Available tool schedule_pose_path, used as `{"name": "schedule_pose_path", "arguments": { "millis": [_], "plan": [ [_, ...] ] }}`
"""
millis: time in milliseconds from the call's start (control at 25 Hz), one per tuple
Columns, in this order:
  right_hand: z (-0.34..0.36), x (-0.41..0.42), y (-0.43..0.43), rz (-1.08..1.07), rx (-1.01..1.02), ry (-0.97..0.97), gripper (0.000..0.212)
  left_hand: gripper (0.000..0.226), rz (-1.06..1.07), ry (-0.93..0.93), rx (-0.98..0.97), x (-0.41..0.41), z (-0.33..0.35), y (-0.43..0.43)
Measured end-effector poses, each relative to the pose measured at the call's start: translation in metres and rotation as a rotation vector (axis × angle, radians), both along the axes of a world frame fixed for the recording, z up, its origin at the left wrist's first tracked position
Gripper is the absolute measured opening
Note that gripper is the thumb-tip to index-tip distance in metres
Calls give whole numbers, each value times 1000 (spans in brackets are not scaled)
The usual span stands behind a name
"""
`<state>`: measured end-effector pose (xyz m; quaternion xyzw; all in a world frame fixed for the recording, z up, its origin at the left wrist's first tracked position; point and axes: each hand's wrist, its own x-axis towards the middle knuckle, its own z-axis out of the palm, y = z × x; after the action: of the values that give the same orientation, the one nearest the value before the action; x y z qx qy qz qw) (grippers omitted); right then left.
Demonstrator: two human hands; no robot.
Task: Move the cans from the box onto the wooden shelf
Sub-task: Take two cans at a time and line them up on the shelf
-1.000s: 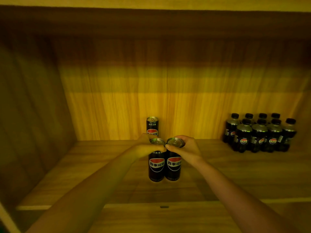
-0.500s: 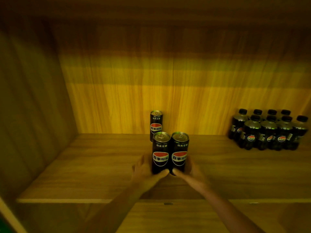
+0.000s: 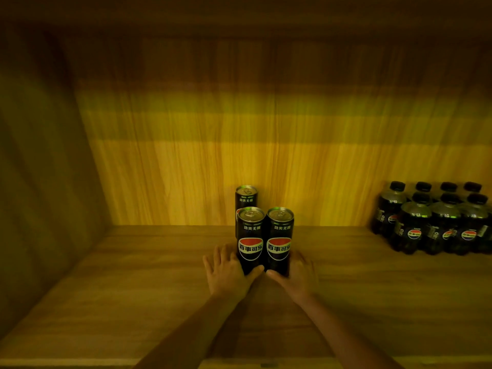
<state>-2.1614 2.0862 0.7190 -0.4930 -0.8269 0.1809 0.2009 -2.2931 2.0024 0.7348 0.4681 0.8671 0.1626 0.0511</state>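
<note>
Two black cola cans stand upright side by side on the wooden shelf: the left can and the right can, touching each other. A third black can stands behind the left one, near the back panel. My left hand lies beside the left can's base, fingers spread and fairly straight, thumb touching its lower front. My right hand mirrors it at the right can's base, with its thumb against the front. The box is out of view.
A shrink-wrapped pack of several dark cola bottles stands at the back right of the shelf. The shelf's left side wall and back panel close in the space. Bare shelf board lies left of the cans.
A second ago my hands held the two cans by their tops. They have dropped to the bases, and the cans now stand farther back, close to the third can.
</note>
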Motion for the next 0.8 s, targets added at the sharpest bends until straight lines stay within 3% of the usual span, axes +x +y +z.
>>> {"name": "schedule_pose_path", "arguments": {
  "millis": [80,160,560,800],
  "plan": [
    [2,-10,13,-12,-16,-18,95,91,17,6,-9,-9,0,14],
    [2,-18,23,-22,-4,-24,80,92,34,-15,-2,-16,-1,23],
    [2,-29,34,-25,-12,-45,78,93,53,-37,41,-22,-6,36],
    [14,-16,21,-50,-38,-50,84,109,52,-70,20,-24,1,27]
  ]
}}
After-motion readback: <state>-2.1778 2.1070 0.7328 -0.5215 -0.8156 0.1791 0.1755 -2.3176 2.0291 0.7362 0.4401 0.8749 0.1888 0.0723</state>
